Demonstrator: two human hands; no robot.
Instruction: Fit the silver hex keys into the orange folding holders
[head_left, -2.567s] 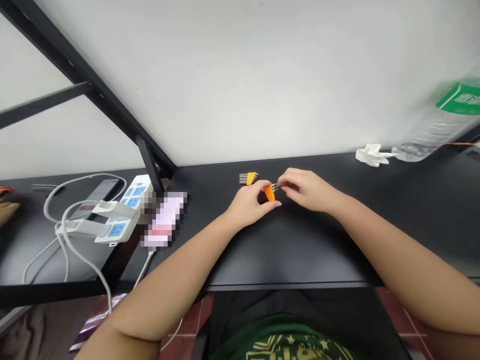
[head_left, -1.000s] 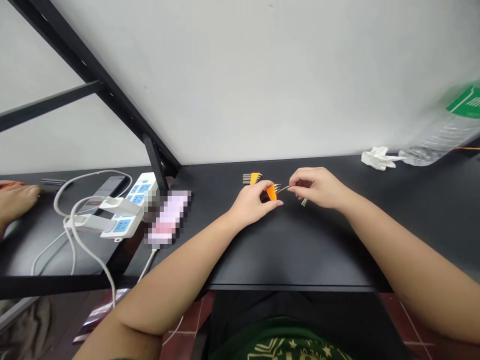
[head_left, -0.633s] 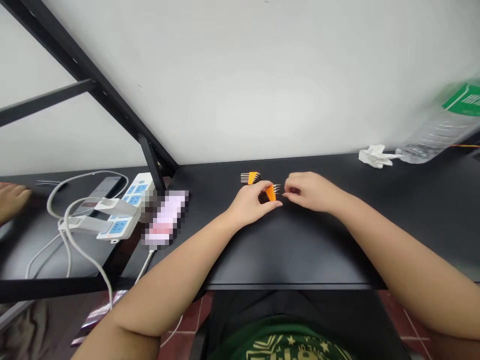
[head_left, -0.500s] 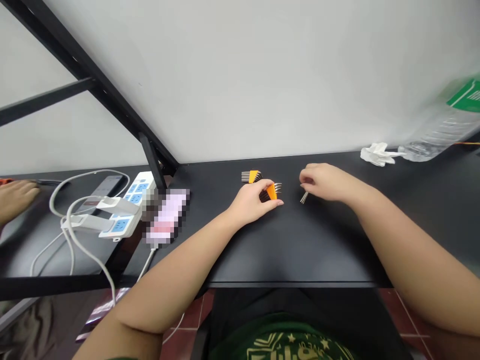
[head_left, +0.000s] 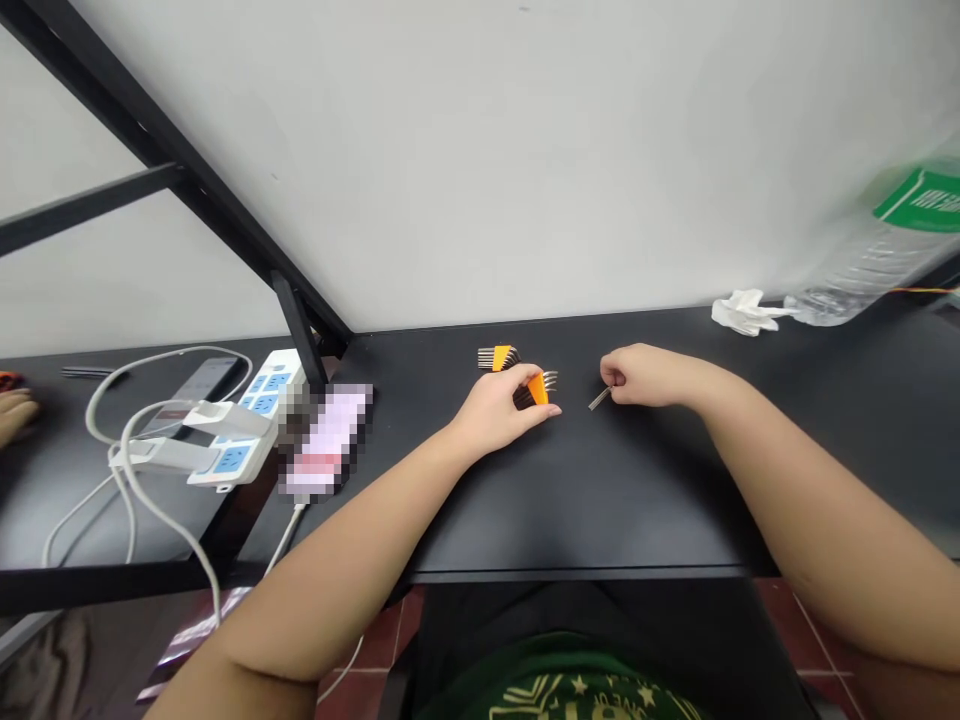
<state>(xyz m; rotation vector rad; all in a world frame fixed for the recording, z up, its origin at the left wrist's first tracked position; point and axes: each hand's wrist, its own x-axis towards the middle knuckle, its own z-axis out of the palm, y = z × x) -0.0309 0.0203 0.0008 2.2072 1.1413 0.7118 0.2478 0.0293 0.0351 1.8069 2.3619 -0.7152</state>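
Note:
My left hand (head_left: 502,408) is closed around an orange hex key holder (head_left: 538,390), with metal key ends sticking out on its right side. Just behind that hand lies a second orange holder (head_left: 502,357) with several hex keys in it. To the right, my right hand (head_left: 637,375) pinches a few thin metal hex keys (head_left: 600,398) whose tips point down and left, close to the tabletop. The upper parts of these keys are hidden in the fingers. A gap of bare black table (head_left: 574,480) separates the two hands.
A phone (head_left: 330,440) with a blurred screen and a white power strip (head_left: 259,405) with plugs and cables lie at left. Crumpled tissue (head_left: 744,312) and a clear bottle (head_left: 847,275) are at right. Another person's hand (head_left: 15,412) shows at the far left.
My right hand has turned, so the hex keys now slant more to the left and lie flatter. The left hand keeps its hold. At far left, the other person's hand has drawn back.

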